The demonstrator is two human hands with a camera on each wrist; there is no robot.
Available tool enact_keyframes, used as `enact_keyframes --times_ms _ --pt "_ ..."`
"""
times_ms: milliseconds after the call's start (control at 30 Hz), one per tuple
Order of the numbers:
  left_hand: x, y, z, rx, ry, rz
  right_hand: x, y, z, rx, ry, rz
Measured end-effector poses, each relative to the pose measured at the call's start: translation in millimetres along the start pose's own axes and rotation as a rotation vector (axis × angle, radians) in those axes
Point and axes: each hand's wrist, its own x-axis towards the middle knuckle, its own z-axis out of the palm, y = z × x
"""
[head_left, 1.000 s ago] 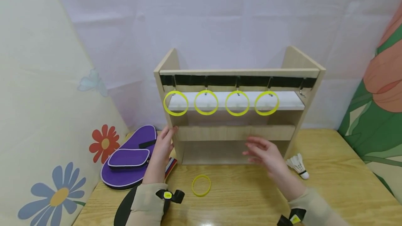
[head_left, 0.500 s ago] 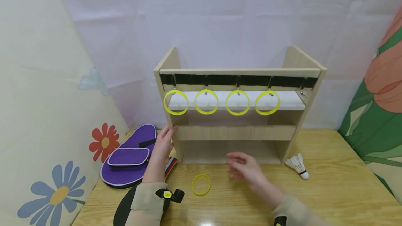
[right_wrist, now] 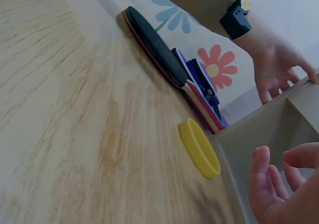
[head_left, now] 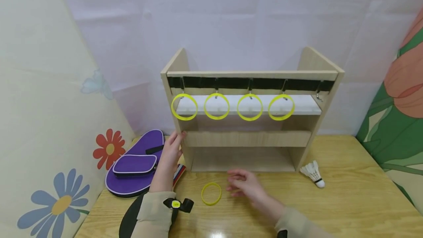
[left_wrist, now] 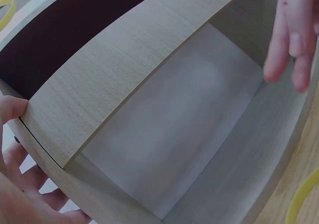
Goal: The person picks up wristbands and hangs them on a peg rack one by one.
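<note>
My left hand (head_left: 170,153) holds the left side panel of a small wooden shelf (head_left: 248,139), its thumb over the front edge and its fingers along the outer side. Several yellow rings (head_left: 184,119) hang from metal hooks on the shelf's black strip; the rightmost hook (head_left: 319,96) carries no ring. One more yellow ring (head_left: 211,204) lies on the wooden table in front of the shelf. Just right of that ring hovers my right hand (head_left: 246,186), fingers loosely bent and holding nothing. In the right wrist view a gap separates the fingers from the loose ring (right_wrist: 193,149).
A purple racket case (head_left: 132,164) lies on the left of the table. Beside it is a table tennis bat (head_left: 130,216), partly hidden under my left forearm. A white shuttlecock (head_left: 312,173) rests by the shelf's right foot. Flower-patterned cloth rises on both sides.
My right hand has come down and left from before the shelf's lower board towards the ring on the table. My left hand has stayed on the side panel.
</note>
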Motion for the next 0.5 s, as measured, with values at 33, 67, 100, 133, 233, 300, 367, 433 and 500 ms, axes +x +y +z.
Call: enact_keyframes --times_ms 33,67,100,133,233,300,367,433,500 --pt "0.0 0.1 0.0 0.001 0.001 -0.001 0.7 2 1 0.000 0.002 0.002" --pt "-0.3 0.3 0.1 0.002 0.002 -0.002 1.6 3 1 -0.001 0.004 0.006" --pt "-0.4 0.4 0.1 0.004 0.002 -0.002 2.2 5 2 0.000 0.004 0.009" --pt "-0.5 0.6 0.1 0.003 0.001 -0.002 2.8 6 2 0.000 0.005 0.012" --pt "-0.7 1.1 0.2 0.003 -0.002 -0.004 4.4 11 2 0.000 0.009 0.024" --pt "-0.6 1.3 0.0 0.008 -0.002 -0.007 5.4 13 2 -0.004 0.007 0.027" --pt "-0.6 1.2 -0.3 0.011 -0.002 -0.009 6.8 16 3 -0.007 0.007 0.028" --pt "-0.3 1.1 -0.1 0.007 0.000 -0.009 8.1 19 4 -0.009 0.005 0.031" --pt "-0.3 1.2 0.2 0.006 0.005 -0.010 8.9 22 6 -0.010 0.003 0.037"
